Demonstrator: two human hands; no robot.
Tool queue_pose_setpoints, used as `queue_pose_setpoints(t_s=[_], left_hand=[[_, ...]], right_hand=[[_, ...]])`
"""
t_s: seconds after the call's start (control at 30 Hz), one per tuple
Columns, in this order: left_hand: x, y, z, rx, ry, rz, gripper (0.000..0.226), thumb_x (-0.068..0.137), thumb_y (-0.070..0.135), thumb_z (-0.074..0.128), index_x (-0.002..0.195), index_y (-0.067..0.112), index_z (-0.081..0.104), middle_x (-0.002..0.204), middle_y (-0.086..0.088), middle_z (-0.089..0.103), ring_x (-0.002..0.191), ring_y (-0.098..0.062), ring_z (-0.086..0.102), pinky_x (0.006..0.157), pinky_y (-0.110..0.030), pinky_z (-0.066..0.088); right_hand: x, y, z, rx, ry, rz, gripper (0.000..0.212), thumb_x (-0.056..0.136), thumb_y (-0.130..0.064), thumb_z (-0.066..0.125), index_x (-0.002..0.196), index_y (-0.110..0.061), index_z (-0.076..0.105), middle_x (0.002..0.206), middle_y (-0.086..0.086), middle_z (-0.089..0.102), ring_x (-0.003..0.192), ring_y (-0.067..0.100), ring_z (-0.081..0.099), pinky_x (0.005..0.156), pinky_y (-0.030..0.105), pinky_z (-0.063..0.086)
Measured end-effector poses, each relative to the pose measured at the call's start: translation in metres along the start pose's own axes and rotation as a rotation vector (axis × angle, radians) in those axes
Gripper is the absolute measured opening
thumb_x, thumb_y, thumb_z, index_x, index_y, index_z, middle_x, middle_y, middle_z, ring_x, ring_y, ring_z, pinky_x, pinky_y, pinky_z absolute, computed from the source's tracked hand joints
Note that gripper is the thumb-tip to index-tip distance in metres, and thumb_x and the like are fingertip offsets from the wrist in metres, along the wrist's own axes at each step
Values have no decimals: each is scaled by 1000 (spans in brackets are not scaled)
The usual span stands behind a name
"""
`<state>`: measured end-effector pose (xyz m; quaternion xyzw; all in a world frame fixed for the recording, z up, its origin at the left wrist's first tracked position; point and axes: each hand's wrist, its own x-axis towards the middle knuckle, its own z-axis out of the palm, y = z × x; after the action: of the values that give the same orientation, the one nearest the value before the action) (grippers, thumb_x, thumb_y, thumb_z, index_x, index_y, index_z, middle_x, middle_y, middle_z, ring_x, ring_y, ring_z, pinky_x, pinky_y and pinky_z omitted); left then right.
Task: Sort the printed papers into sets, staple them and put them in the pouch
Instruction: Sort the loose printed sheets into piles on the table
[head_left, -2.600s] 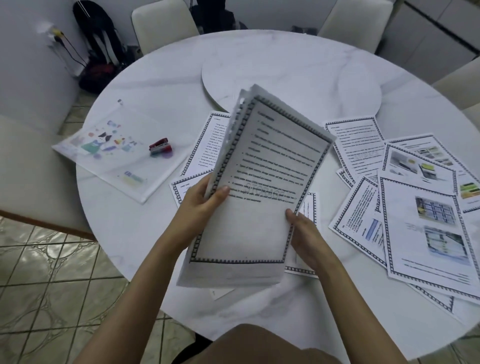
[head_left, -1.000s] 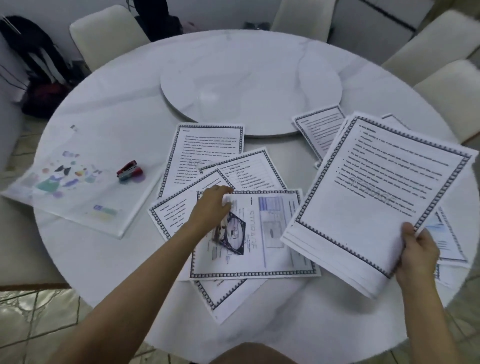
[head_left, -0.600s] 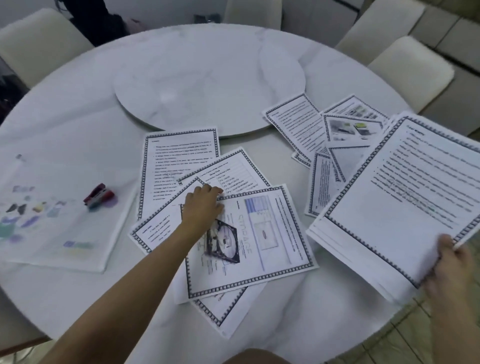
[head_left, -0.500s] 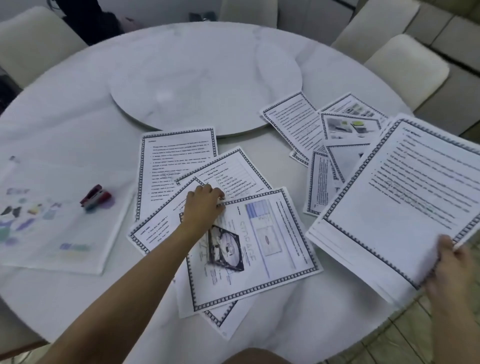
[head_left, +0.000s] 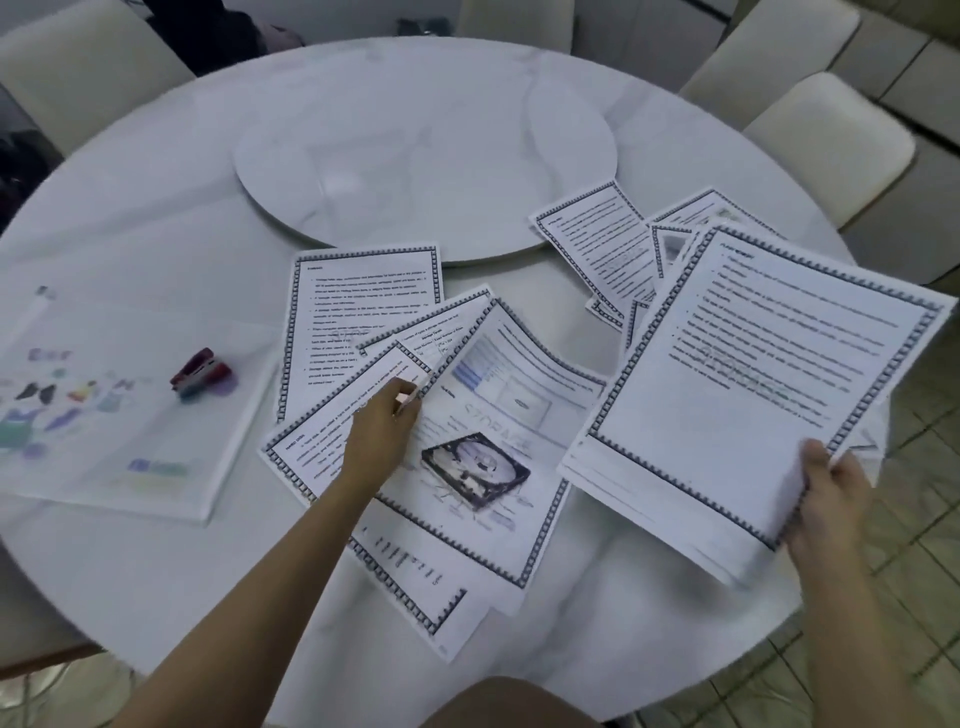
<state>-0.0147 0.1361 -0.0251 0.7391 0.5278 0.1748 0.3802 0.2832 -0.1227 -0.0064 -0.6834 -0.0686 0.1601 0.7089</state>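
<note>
My right hand (head_left: 826, 499) grips the near corner of a stack of bordered printed pages (head_left: 753, 389), held above the table's right side. My left hand (head_left: 382, 431) pinches the left edge of a sheet with a hard-drive picture (head_left: 483, 441), and that edge curls up off the pile. Under and around it lie more bordered pages (head_left: 358, 312). A further group of pages (head_left: 597, 244) lies behind the held stack, partly hidden by it. The translucent pouch (head_left: 119, 415) with coloured prints lies at the left, and a red stapler (head_left: 200, 371) sits on it.
The round white marble table (head_left: 130, 571) has a raised turntable (head_left: 415, 150) at its centre. Pale chairs (head_left: 826, 145) stand around the far and right sides. A dark bag (head_left: 21, 156) lies off the left edge. Tiled floor shows at the lower right.
I moved the stack to the right in my right hand. My left hand reached down to the loose pages and has now lifted the hard-drive sheet's left edge.
</note>
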Motion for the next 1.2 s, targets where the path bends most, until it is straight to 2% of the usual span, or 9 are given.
queue_pose_setpoints(t_s=[0.1, 0.23, 0.4, 0.53, 0.63, 0.77, 0.9, 1.1, 1.2], left_hand=[[-18, -9, 2, -140, 52, -94, 19, 97, 21, 43, 111, 13, 54, 85, -4, 62, 57, -11, 47, 53, -23, 35], [-41, -18, 6, -282, 77, -197, 18, 98, 22, 40, 112, 16, 51, 83, -1, 62, 71, -22, 58, 66, -28, 43], [-62, -18, 12, -414, 85, -293, 13, 99, 24, 36, 107, 22, 45, 89, 1, 63, 82, -23, 64, 82, -40, 51], [-72, -17, 16, -486, 65, -338, 22, 99, 31, 34, 107, 19, 50, 94, 5, 61, 89, -17, 59, 75, -29, 47], [-76, -13, 18, -572, 10, -346, 28, 98, 34, 39, 109, 14, 55, 103, 4, 62, 92, -12, 57, 73, -23, 43], [-81, -6, 19, -606, 35, -322, 31, 94, 19, 49, 125, 16, 49, 115, 2, 59, 102, -17, 58, 86, -30, 45], [-84, -6, 17, -512, 95, -267, 36, 95, 16, 46, 130, 15, 46, 126, -1, 58, 112, -20, 57, 99, -40, 45], [-87, 15, -4, -641, 112, -4, 35, 85, 32, 52, 120, 30, 51, 121, 4, 61, 109, -12, 60, 91, -30, 50], [-85, 26, -14, -756, 120, 65, 24, 90, 19, 55, 111, 30, 52, 114, 5, 63, 103, -9, 62, 84, -24, 52]], right_hand=[[-1, 6, 21, -31, -39, 6, 50, 56, -58, 68, 91, -24, 62, 91, -15, 69, 84, 0, 65, 75, 16, 55], [-7, 17, 53, -92, -152, 26, 47, 58, -55, 65, 90, -21, 61, 79, -20, 71, 77, -3, 65, 68, 14, 54], [-21, 34, 88, -211, -340, 47, 14, 93, -22, 53, 104, -17, 59, 93, -12, 67, 86, 6, 62, 80, 25, 51], [-36, 40, 111, -311, -502, 59, 14, 95, -20, 50, 105, -15, 58, 97, -4, 64, 87, 7, 60, 77, 24, 49], [-44, 48, 124, -397, -609, 84, 11, 94, -20, 51, 100, -17, 60, 95, -1, 66, 93, 21, 62, 85, 37, 51], [-55, 57, 133, -516, -693, 70, 9, 94, -22, 51, 94, -20, 60, 98, 5, 66, 96, 26, 62, 91, 47, 49], [-55, 58, 130, -621, -718, 7, 20, 93, -28, 52, 93, -11, 61, 96, 15, 66, 92, 33, 62, 85, 48, 50], [-48, 42, 137, -450, -737, 33, 22, 91, -30, 55, 108, -16, 55, 106, 3, 62, 94, 15, 59, 72, 19, 45], [-41, 33, 146, -274, -800, 187, 46, 86, -40, 58, 121, -12, 52, 116, 1, 62, 106, 17, 60, 86, 29, 49]])
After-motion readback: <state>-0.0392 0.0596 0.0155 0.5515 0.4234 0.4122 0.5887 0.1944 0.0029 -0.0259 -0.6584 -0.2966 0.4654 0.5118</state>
